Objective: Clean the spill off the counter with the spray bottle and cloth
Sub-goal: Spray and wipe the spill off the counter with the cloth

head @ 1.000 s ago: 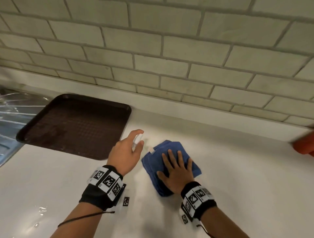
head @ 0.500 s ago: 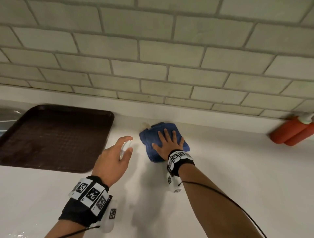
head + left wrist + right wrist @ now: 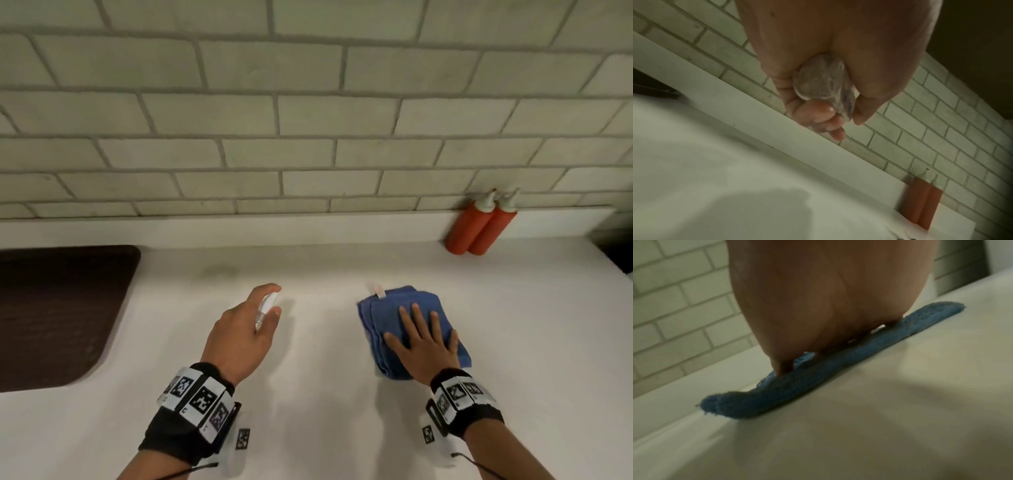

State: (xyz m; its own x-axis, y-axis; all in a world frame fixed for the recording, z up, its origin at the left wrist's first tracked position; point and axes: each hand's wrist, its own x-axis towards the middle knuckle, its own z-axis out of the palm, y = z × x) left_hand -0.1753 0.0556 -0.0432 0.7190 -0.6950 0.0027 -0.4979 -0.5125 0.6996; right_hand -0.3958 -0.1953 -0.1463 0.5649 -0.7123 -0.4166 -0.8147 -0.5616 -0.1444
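Note:
My left hand grips a small clear spray bottle above the white counter, index finger over its top. In the left wrist view the bottle's round base shows between my curled fingers. To the right, a folded blue cloth lies flat on the counter, a white tag at its far corner. My right hand presses on it with straight, spread fingers. From the right wrist, the cloth lies under my palm. A faint smudge shows near the back ledge.
A dark brown tray lies at the left. Two orange squeeze bottles stand against the tiled wall at the back right. The counter's right end drops off into a dark gap.
My right hand has slid the blue cloth to the right, away from the left hand and nearer to me. The left hand keeps holding the spray bottle.

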